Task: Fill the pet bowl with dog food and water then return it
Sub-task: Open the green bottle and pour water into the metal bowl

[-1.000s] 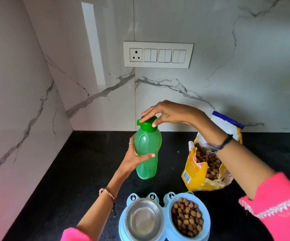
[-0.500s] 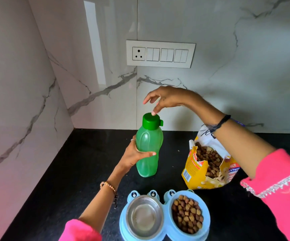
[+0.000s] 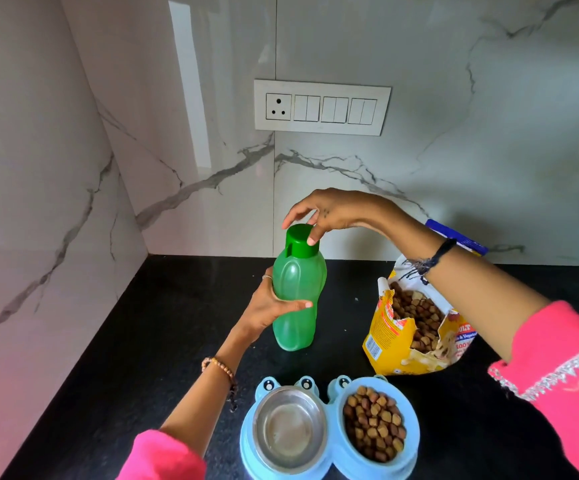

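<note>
From the head camera, a green water bottle (image 3: 298,299) stands upright on the black worktop (image 3: 163,327), near the back wall. The left hand (image 3: 270,306) wraps its middle, grip closed around the body with the thumb across the front. The right hand (image 3: 326,211) reaches in from above; its thumb and fingers pinch the dark green cap (image 3: 302,241), which sits on the bottle's neck.

Right of the bottle, a torn-open yellow dog food bag (image 3: 416,323) leans with kibble showing inside. At the near edge sits the blue double pet bowl (image 3: 329,431): its left steel cup (image 3: 290,427) looks nearly empty, though I cannot tell whether a film of water lies in it, and its right cup holds brown kibble (image 3: 374,424).
</note>
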Available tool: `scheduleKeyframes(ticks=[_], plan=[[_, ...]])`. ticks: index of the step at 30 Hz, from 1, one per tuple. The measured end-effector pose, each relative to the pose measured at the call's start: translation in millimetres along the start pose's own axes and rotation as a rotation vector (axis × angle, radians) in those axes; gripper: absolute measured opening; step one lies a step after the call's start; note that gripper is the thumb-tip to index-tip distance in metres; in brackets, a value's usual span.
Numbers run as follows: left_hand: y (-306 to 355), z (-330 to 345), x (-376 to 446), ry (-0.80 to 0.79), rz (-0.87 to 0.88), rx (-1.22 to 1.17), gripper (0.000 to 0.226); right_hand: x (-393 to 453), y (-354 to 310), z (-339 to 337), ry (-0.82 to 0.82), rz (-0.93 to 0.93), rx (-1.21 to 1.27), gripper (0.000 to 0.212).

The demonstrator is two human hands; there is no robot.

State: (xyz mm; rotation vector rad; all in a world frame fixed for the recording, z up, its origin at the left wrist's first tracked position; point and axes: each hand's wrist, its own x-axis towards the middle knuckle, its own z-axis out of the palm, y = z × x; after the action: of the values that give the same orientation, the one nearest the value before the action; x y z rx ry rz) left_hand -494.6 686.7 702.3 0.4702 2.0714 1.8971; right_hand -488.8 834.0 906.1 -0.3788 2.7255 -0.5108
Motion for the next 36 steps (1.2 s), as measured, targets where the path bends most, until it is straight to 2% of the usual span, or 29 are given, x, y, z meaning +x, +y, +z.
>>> scheduleKeyframes(ticks=[2, 5, 7, 9, 11, 17, 21, 23, 27, 32, 36], plan=[[0, 0, 0, -0.002, 0.001, -0.008, 0.095, 3, 1, 4, 0.115, 0.009, -0.010, 0.025], [-1, -1, 0, -0.006, 0.000, 0.000, 0.094, 3, 4, 4, 0.322, 0.043, -0.072, 0.035], [-2, -1, 1, -0.005, -0.003, 0.006, 0.093, 3, 4, -1, 0.237, 0.053, -0.022, 0.032], [-1, -1, 0, -0.005, -0.005, 0.004, 0.088, 1, -1, -4, 0.004, 0.046, -0.030, 0.045], [1, 1, -1, -0.003, -0.006, 0.001, 0.082, 2, -3, 0, -0.081, 0.024, -0.054, 0.054], [2, 2, -3, 0.004, -0.010, -0.012, 0.086, -2, -4, 17, 0.210, 0.070, -0.043, 0.047], [2, 2, -4, 0.000, -0.013, -0.008, 0.093, 4, -18, 24, 0.401, 0.185, -0.459, 0.059], [1, 1, -3, 0.000, -0.021, 0.001, 0.097, 2, -22, 16, 0.376, 0.207, -0.522, 0.060], [1, 0, -3, 0.010, -0.028, 0.001, 0.099, -3, -18, 7, 0.029, 0.149, -0.267, 0.060], [0, 2, -3, 0.039, -0.024, -0.008, 0.095, 4, -6, 15, 0.169, 0.076, -0.113, 0.055], [2, 3, -4, 0.051, -0.015, -0.009, 0.091, 2, -1, 18, 0.210, 0.048, -0.130, 0.055]])
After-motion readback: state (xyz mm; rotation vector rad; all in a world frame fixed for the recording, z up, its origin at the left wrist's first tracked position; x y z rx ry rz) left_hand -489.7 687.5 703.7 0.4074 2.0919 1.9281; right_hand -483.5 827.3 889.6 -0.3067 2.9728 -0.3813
